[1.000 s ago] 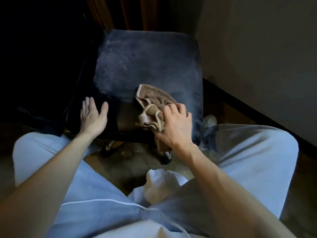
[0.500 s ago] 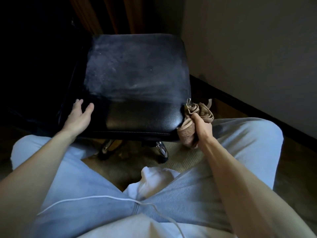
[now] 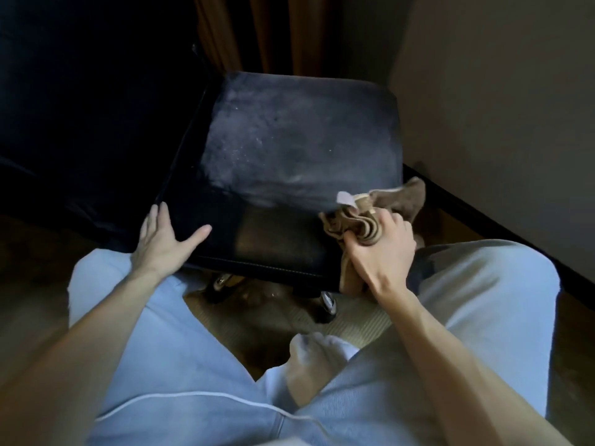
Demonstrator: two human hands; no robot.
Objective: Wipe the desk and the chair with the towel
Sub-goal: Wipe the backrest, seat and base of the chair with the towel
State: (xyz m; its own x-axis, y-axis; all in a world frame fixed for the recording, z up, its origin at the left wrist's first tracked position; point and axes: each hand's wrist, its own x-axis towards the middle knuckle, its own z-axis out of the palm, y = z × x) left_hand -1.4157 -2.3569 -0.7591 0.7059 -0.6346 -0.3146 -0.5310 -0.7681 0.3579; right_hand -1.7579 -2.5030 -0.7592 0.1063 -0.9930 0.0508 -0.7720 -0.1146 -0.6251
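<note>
- Wall (image 3: 502, 104): plain and pale, fills the view from 1 to 4 o'clock. A dark skirting board (image 3: 483, 220) runs along its foot.
- Trousers (image 3: 180, 365): light blue, on both of the person's legs, from 5 to 8 o'clock. The knees are raised just short of the chair's near edge.
- Chair (image 3: 289, 149): a black padded seat at the centre of the view. The far part of the seat shows a pale grey, speckled film, and the near strip is darker. This is where the task's things meet.
- Curtain (image 3: 257, 33): brown folds at 12 o'clock, behind the chair.
- Mat (image 3: 357, 320): ribbed and tan, on the floor under the chair's near edge.
- Towel (image 3: 402, 201): brown with pale trim, bunched at the seat's 4 o'clock corner. One flap juts towards 1 o'clock past the seat edge, and a tail hangs down below the edge.
- Right hand (image 3: 383, 252): fingers curled tight round the bunched towel at that same corner.
- Left hand (image 3: 161, 243): fingers straight and spread, palm flat on the seat's 8 o'clock corner, holding nothing.
- Sock (image 3: 318, 355): white, between the legs at 6 o'clock.
- Caster (image 3: 328, 302): dark with a shiny hub, under the seat's near edge.
</note>
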